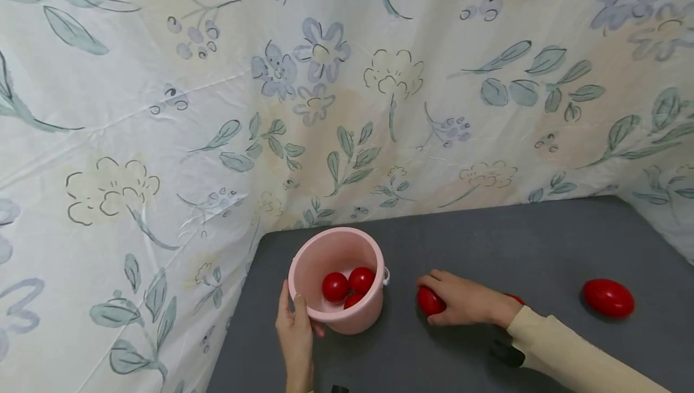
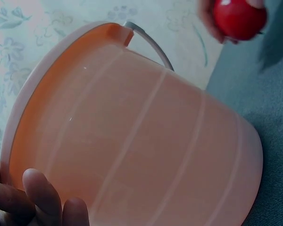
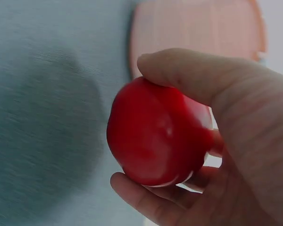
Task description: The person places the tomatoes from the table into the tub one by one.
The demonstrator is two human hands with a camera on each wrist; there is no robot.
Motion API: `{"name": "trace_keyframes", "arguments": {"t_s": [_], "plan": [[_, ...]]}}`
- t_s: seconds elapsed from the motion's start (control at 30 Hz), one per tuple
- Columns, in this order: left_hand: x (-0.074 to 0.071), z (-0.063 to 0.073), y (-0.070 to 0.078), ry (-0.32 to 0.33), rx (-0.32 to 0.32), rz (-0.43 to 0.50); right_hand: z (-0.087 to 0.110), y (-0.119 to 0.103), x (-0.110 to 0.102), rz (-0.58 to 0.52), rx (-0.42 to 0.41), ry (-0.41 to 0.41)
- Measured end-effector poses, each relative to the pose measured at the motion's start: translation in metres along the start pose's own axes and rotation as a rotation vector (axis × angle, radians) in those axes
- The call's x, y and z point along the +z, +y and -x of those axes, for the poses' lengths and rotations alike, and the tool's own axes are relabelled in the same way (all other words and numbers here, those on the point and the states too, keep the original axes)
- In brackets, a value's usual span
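My left hand point(image 1: 296, 333) grips the near left side of a pink bucket point(image 1: 355, 322), the thumb at its rim and the other fingers against the outside wall. Three glossy red round fruits point(image 1: 335, 287) lie inside on the bucket's bottom. To the right of the bucket, my right hand point(image 1: 461, 301) holds another red fruit point(image 3: 155, 132), its thumb on one side and fingers curled round the other. That fruit has a smooth, slightly lobed skin; a shadow lies on the table beside it in the right wrist view.
One more red fruit point(image 1: 608, 298) lies at the right on the dark grey table point(image 1: 488, 242). Part of a red thing point(image 1: 514, 298) shows behind my right wrist. A white handle point(image 1: 386, 276) hangs at the bucket's right side. A floral cloth point(image 1: 336, 110) hangs behind the table.
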State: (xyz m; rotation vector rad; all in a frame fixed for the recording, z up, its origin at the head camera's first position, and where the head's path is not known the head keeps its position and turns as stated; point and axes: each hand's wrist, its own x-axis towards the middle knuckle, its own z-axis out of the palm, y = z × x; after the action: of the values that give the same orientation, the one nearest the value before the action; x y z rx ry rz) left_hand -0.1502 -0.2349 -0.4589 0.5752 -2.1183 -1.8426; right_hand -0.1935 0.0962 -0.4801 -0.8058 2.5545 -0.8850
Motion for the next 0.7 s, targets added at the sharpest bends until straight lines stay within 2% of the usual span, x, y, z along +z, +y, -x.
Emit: {"name": "trace_keyframes", "arguments": {"t_s": [0.4,0.7], "plan": [[-0.001,0.001,-0.001,-0.003,0.003,0.001,-0.014,-0.027,-0.062,0.038,-0.003,0.080],[0.001,-0.002,0.000,0.005,-0.002,-0.007,-0.024,-0.055,-0.105,0.116,-0.007,0.123]]}}
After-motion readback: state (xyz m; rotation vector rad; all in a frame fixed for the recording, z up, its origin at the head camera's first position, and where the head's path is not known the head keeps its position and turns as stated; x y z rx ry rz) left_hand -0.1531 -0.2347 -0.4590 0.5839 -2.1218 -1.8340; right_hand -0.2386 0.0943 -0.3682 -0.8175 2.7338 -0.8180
